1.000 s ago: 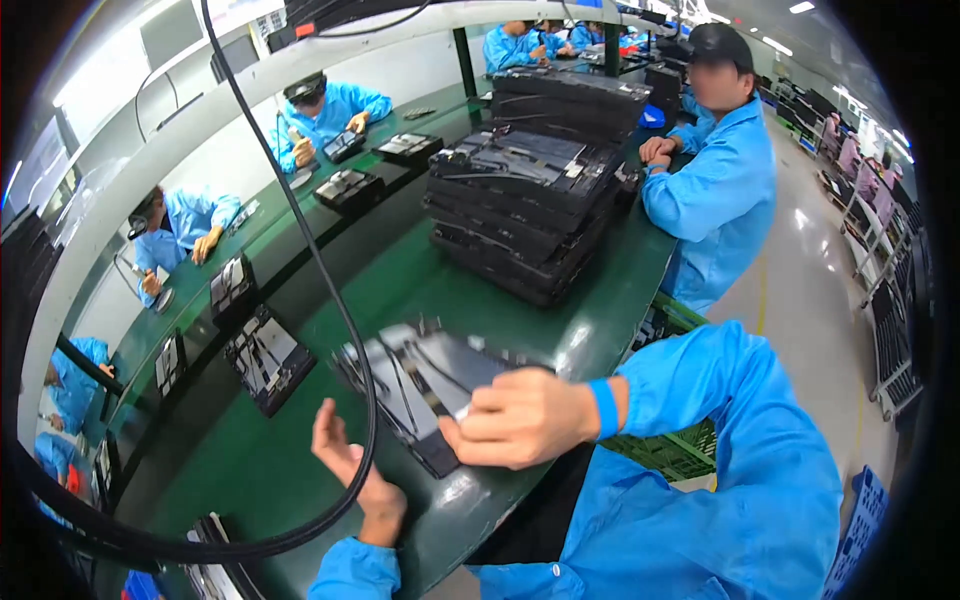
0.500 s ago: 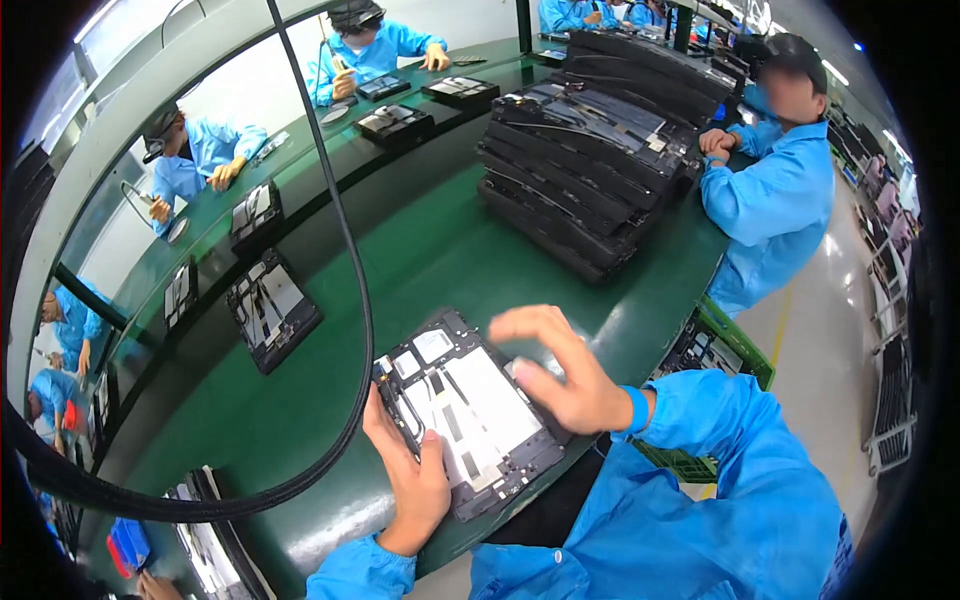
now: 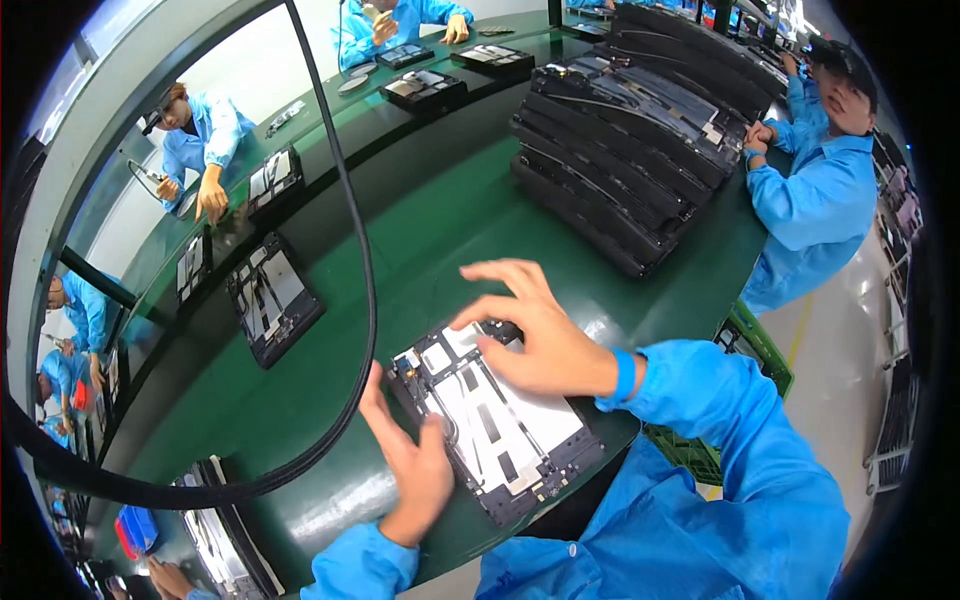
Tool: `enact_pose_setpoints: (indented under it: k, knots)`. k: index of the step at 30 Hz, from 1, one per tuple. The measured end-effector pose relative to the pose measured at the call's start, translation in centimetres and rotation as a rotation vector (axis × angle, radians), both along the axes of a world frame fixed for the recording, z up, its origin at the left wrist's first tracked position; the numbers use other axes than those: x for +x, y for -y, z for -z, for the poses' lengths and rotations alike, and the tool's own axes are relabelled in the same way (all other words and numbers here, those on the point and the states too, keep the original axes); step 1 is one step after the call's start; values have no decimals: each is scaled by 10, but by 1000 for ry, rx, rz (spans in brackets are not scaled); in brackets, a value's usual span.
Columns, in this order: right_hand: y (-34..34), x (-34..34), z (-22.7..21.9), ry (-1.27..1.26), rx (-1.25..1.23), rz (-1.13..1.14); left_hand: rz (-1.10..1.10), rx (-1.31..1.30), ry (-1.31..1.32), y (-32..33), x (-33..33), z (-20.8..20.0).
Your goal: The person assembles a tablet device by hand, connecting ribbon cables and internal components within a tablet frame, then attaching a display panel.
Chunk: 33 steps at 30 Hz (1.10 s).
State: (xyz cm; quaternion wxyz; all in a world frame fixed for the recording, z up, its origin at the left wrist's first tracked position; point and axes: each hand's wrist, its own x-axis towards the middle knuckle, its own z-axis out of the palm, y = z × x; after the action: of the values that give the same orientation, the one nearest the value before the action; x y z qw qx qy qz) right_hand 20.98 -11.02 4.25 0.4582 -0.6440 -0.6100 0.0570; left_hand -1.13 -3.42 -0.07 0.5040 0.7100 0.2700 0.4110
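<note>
An opened tablet (image 3: 515, 425), with a black frame and pale battery panels, lies at an angle on the green worktable in front of me. My left hand (image 3: 415, 475) is at its left edge, with thumb and fingers apart. Above the tablet's far end hovers my right hand (image 3: 545, 345). Its fingers are bent but spread, and nothing shows between them. The right hand covers part of the tablet's far right corner. Left of both hands, another opened tablet (image 3: 272, 300) lies on the table.
Tall stacks of black tablet housings (image 3: 620, 160) stand at the far right, beside a person in blue (image 3: 820, 200). A black cable (image 3: 355, 230) loops down on the left. A green crate (image 3: 755, 350) sits below the table's right edge. Co-workers sit across a belt carrying tablets.
My right hand has moved leftward and away from me over the tablet's far end. My left thumb has shifted toward the tablet's edge. A co-worker across the belt now reaches to a tablet.
</note>
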Motion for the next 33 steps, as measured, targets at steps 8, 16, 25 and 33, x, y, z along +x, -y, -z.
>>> enact_pose_setpoints:
  k: [8, 16, 25, 33]
  knots:
    - [-63, 15, 35, 169, -133, -463, 219, -21, -218, -56, -4, -15]
    - [-55, 15, 25, 63, -21, -417, 458, -17, -279, -70, -11, -24]
    - [-56, 18, 27, 204, 72, -407, 496, -90, -297, -77, -10, -26]
    - [-57, 19, 32, 218, 100, -378, 493, -130, -307, -79, -6, -29]
